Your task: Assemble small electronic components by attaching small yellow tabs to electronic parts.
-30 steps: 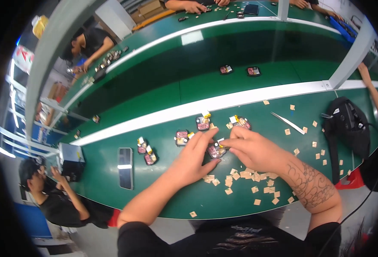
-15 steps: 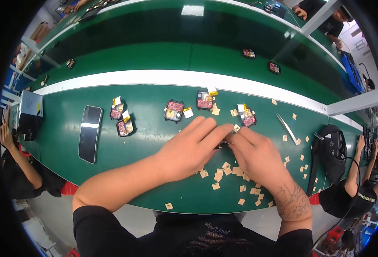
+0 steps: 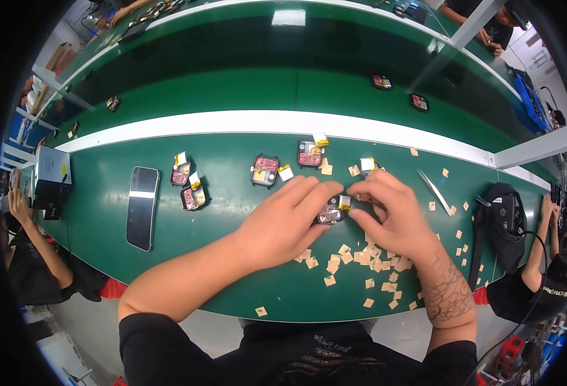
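My left hand (image 3: 283, 222) is closed around the left side of a small black device housing (image 3: 330, 215) with a red circuit board inside. A small silver battery (image 3: 344, 202) with yellow tape stands at the housing's right edge. My right hand (image 3: 393, 215) is curved beside it, thumb and forefinger apart, their tips close to the battery; whether they touch it I cannot tell. Just past my right fingers, another device (image 3: 368, 167) is partly hidden. Many small tan adhesive squares (image 3: 360, 257) lie scattered below and around my right hand.
Several more opened devices (image 3: 265, 170) with batteries lie beyond my hands. A phone (image 3: 143, 209) rests at left, a box (image 3: 53, 177) beyond it. At right are tweezers (image 3: 435, 193) and a black bag (image 3: 503, 225). A white rail (image 3: 258, 122) crosses behind; co-workers sit at both sides.
My fingers have moved apart, the right hand opening away from the left. The housing and its battery now show between them. The tan square seen at my fingertips is no longer visible there.
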Motion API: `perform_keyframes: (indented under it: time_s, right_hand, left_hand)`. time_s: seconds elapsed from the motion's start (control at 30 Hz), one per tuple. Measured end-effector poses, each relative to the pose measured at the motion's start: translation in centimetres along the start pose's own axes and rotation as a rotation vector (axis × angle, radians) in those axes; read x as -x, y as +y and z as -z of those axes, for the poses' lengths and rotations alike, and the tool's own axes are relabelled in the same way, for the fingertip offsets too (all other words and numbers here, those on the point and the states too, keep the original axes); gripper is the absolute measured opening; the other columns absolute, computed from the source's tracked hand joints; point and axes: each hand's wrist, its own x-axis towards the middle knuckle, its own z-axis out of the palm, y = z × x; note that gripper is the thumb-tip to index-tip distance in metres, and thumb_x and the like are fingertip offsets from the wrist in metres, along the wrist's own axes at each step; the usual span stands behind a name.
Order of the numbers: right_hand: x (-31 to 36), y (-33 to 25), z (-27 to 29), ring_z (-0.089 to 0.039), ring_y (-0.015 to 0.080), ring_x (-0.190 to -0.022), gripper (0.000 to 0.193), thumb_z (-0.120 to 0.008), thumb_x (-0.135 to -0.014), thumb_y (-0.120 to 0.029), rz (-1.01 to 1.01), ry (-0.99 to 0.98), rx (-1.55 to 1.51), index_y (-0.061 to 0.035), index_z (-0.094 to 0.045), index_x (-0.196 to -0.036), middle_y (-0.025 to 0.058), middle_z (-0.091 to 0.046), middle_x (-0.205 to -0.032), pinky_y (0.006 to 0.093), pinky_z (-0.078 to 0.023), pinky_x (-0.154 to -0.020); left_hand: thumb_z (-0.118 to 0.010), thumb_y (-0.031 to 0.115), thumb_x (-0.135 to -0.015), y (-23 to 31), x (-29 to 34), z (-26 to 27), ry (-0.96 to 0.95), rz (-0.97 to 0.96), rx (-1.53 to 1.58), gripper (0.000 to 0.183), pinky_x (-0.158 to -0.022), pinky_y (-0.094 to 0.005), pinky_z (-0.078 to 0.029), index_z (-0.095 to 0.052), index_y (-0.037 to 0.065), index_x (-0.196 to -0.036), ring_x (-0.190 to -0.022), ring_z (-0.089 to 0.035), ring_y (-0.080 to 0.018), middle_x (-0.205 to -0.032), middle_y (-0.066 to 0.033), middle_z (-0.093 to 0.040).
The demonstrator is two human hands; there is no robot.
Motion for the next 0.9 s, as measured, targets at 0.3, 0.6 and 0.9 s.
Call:
perform_keyframes:
  time_s: [0.3, 0.6, 0.9]
  right_hand:
    - [0.1, -0.7, -1.0, -0.074, 0.0327, -0.088, 0.023, -0.077, -0.093, -0.004, -0.038, -0.021, 0.016, -0.0040, -0.069, -0.114, 0.0128, -0.072, -0.101, 0.0396, -0.060, -0.078]
    - [0.2, -0.8, 0.4, -0.066, 0.0220, -0.077, 0.021, -0.079, -0.091, -0.001, 0.017, -0.089, -0.049, -0.0021, -0.073, -0.111, 0.0094, -0.069, -0.089, 0.0334, -0.051, -0.067]
    - [0.5, -1.3, 1.2, -0.073, 0.0346, -0.085, 0.022, -0.076, -0.094, -0.005, 0.013, -0.154, 0.049, -0.0055, -0.073, -0.115, 0.0129, -0.073, -0.099, 0.0419, -0.059, -0.075]
  left_hand:
    - [-0.085, 0.008, -0.084, -0.7, -0.1, 0.0, -0.055, -0.092, -0.060, 0.045, -0.088, -0.0440, -0.054, -0.063, 0.007, -0.124, -0.104, -0.062, -0.0356, -0.113, -0.0103, -0.064]
    - [-0.082, 0.015, -0.086, -0.7, 0.1, 0.4, -0.096, -0.232, -0.192, 0.026, -0.087, -0.0420, -0.055, -0.069, 0.013, -0.109, -0.103, -0.060, -0.0269, -0.106, -0.0048, -0.059]
    - [-0.087, 0.016, -0.081, -0.4, 0.3, 0.6, -0.097, -0.250, -0.265, 0.033, -0.084, -0.0396, -0.056, -0.075, 0.012, -0.111, -0.102, -0.064, -0.0248, -0.111, -0.0036, -0.066]
